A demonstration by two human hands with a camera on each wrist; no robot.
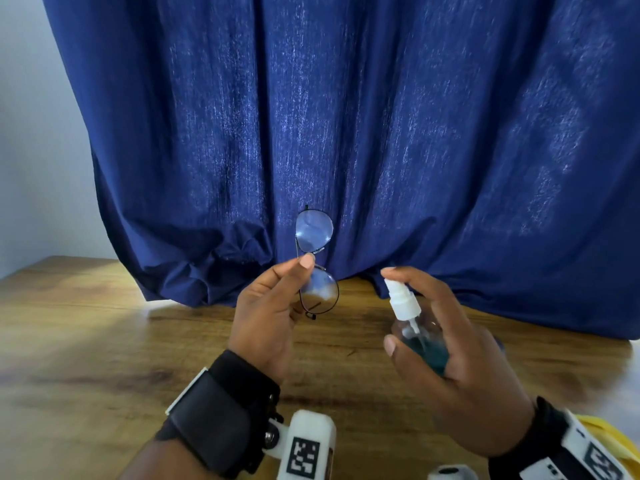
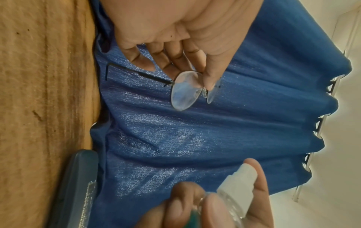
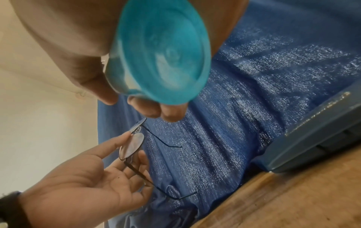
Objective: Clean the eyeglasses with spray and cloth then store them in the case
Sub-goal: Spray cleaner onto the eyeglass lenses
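My left hand (image 1: 277, 306) pinches thin-framed eyeglasses (image 1: 315, 233) at the bridge and holds them on end above the table, one lens over the other, temples unfolded (image 3: 160, 141). My right hand (image 1: 450, 362) grips a clear spray bottle (image 1: 419, 341) with teal liquid and a white pump head (image 1: 398, 292); the index finger lies over the pump, whose nozzle faces the glasses a short way to its left. In the right wrist view the bottle's teal base (image 3: 162, 50) fills the top. A blue-grey eyeglass case (image 3: 312, 138) stands open on the table by the curtain. No cloth is in view.
A dark blue curtain (image 1: 381, 133) hangs behind and bunches on the wooden table (image 1: 104, 341). A pale wall (image 1: 34, 133) is at the left. Something yellow (image 1: 616, 441) shows at the bottom right corner, behind my right wrist.
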